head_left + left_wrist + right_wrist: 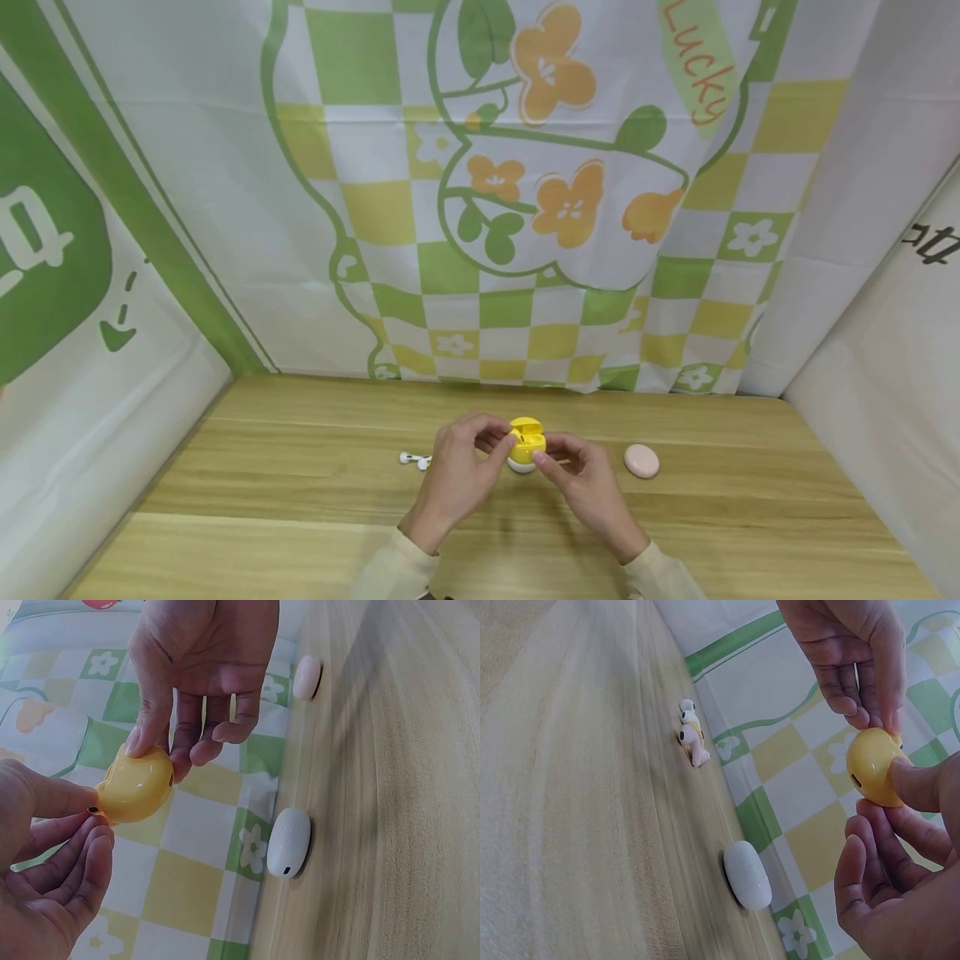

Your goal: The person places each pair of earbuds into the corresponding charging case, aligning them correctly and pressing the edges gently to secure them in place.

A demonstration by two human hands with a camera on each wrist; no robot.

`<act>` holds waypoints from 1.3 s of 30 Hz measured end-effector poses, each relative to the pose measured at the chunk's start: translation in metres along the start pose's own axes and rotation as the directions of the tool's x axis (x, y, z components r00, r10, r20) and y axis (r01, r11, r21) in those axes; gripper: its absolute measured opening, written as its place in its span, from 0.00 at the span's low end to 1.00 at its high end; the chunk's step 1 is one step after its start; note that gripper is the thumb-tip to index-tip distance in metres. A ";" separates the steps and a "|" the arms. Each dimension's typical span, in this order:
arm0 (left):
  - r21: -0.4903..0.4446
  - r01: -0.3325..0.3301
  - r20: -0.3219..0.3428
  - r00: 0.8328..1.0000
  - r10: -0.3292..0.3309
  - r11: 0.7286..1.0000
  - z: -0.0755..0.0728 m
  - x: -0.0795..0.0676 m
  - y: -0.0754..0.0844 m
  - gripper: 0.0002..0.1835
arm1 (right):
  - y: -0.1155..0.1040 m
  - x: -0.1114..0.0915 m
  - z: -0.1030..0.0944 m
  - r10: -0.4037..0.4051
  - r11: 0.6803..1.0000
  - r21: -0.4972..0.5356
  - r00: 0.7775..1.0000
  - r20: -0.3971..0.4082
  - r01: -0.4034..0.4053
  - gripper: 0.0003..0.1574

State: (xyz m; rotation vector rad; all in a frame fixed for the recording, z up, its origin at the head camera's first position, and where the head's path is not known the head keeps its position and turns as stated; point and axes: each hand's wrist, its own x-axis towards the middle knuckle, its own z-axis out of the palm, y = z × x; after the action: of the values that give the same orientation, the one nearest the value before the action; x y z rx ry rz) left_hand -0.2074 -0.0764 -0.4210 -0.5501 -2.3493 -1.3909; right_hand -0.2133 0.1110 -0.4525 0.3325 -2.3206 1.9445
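Above the table my right hand (pixel 592 483) holds a yellow earbud case (pixel 531 450) between thumb and fingers, its lid raised. My left hand (pixel 461 467) is at the case's left side. In the left wrist view, the thumb and finger of the left hand (pixel 52 855) pinch a small yellow earbud (pixel 94 811) with a dark tip, right against the case. The right wrist view shows the case's rounded underside with a dark port, the right thumb pressed on it. How far the earbud sits inside is hidden by the fingers.
A white earbud case (pixel 289 844) lies on the wooden table (pixel 300 467) below the hands. To the right is a pink case (pixel 641 461). Loose earbuds (pixel 692 735), white, pink and some yellow, lie at the left. Printed cloth (pixel 502 308) hangs behind the table.
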 end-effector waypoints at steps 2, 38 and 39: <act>-0.002 0.001 -0.001 1.000 -0.001 1.000 0.000 0.000 0.000 0.03 | -0.001 0.000 0.000 0.007 1.000 0.001 1.000 0.004 -0.007 0.12; 0.048 0.054 -0.062 0.997 -0.051 0.997 -0.025 0.004 -0.017 0.03 | -0.004 0.000 -0.005 0.034 0.999 0.042 0.999 -0.041 -0.032 0.13; 0.055 0.055 -0.065 0.997 -0.051 0.997 -0.028 0.004 -0.019 0.03 | -0.004 0.000 -0.005 0.038 0.998 0.045 0.998 -0.042 -0.036 0.13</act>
State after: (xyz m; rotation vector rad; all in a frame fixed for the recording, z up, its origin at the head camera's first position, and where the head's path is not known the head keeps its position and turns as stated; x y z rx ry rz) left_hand -0.2178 -0.1086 -0.4205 -0.4248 -2.3603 -1.3400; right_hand -0.2129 0.1154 -0.4480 0.2501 -2.2761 2.0018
